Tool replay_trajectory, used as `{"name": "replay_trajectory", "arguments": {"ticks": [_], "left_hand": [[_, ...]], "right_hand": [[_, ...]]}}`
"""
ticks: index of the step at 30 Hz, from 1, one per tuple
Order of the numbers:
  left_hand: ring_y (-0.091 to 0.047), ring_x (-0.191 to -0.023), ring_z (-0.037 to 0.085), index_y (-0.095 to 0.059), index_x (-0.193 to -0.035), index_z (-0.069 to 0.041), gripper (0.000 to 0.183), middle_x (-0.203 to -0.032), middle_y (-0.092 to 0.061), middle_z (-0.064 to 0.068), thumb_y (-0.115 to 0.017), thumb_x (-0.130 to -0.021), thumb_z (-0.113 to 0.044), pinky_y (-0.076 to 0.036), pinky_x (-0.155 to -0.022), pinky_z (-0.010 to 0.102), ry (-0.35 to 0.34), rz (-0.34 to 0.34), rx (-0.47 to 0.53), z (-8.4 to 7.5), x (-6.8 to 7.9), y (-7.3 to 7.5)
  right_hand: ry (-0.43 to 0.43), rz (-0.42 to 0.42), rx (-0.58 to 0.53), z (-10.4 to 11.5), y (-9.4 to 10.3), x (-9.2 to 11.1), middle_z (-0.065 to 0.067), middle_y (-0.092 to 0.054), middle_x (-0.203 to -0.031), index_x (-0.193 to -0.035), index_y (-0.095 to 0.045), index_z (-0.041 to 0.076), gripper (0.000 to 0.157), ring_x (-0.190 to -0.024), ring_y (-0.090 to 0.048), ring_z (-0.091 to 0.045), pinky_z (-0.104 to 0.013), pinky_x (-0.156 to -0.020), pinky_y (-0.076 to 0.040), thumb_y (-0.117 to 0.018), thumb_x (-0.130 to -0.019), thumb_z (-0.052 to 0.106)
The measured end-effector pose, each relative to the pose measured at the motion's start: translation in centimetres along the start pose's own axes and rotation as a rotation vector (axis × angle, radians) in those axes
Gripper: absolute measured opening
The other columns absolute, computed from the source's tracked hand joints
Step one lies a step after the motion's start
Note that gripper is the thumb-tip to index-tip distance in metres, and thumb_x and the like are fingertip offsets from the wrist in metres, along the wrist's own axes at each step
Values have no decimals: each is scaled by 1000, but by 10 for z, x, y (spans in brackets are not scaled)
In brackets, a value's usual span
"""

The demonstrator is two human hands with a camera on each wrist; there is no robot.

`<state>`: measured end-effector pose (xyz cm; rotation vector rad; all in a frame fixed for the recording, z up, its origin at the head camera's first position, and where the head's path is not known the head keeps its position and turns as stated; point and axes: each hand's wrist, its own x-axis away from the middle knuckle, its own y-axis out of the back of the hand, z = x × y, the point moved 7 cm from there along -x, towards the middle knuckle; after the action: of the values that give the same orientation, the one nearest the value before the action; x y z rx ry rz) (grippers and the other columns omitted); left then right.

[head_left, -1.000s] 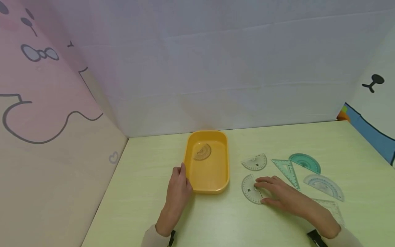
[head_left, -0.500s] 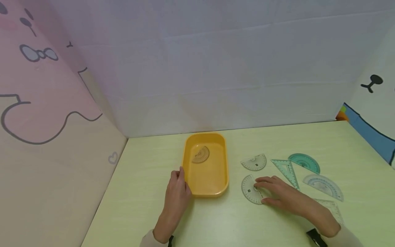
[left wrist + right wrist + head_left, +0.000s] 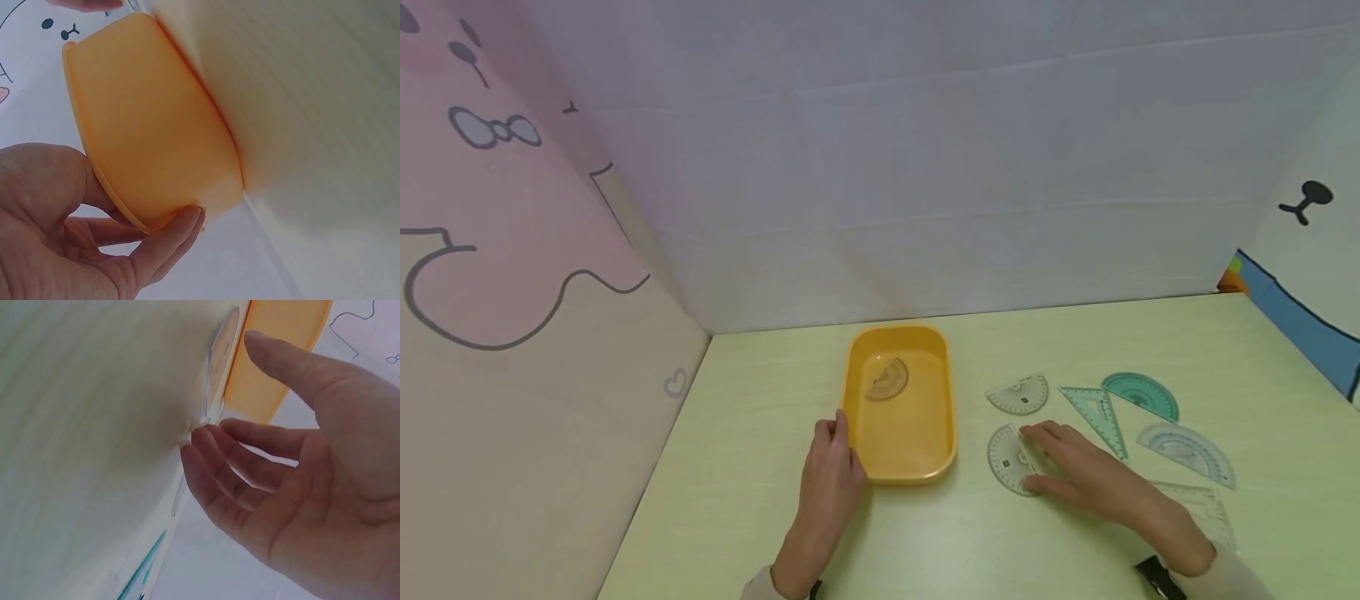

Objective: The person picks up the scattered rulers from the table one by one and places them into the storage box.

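In the head view my left hand grips the near left rim of a yellow plastic tray. The left wrist view shows the fingers curled around the wall of that tray. Inside the tray lies a small clear protractor. To the right, my right hand is at the straight edge of another clear protractor, which lies on the table. Its thumb and fingers are spread apart, loosely bent; the right wrist view shows the fingertips close to the tabletop, and whether they touch the protractor I cannot tell.
Beyond the right hand lie a clear protractor, a green set square, a green protractor and a larger clear protractor. A clear angular ruler piece is partly behind the right forearm. A pale wall cloth borders the table.
The tray has slid slightly toward me with my left hand. My right thumb and fingers have shifted a little on the clear protractor, which stays in place.
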<state>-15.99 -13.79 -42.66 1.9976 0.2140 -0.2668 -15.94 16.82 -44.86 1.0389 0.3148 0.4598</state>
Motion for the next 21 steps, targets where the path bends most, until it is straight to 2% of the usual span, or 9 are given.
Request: {"name": "replay_trajectory", "arguments": {"ticks": [6,13,21], "left_hand": [[-64,-95,34,-53,-139,16,52,-114,-57,26,-65,-89,11,-58,-82,46,18,15,-5,0,3,0],[-64,-92,33,-53,-138,17,51,-112,-57,26,-65,-88,11,-58,-79,45,9,1,-13,-1,7,2],[-63,-92,33,-53,-139,16,52,-112,-57,26,-66,-89,10,-58,-79,45,11,0,-7,0,10,1]], "right_hand": [[-43,-67,56,3,-2,-5,-13,-62,-121,-132,-61,-3,67,-107,-61,-30,-48,-85,-56,-80,-87,43],[-68,-152,92,6,-2,-7,-11,-62,-116,-126,-64,-2,68,-101,-62,-28,-43,-76,-57,-86,-81,44],[-163,-139,93,6,-5,-14,-11,-61,-112,-122,-64,1,68,-93,-59,-26,-42,-70,-55,-88,-77,48]]}}
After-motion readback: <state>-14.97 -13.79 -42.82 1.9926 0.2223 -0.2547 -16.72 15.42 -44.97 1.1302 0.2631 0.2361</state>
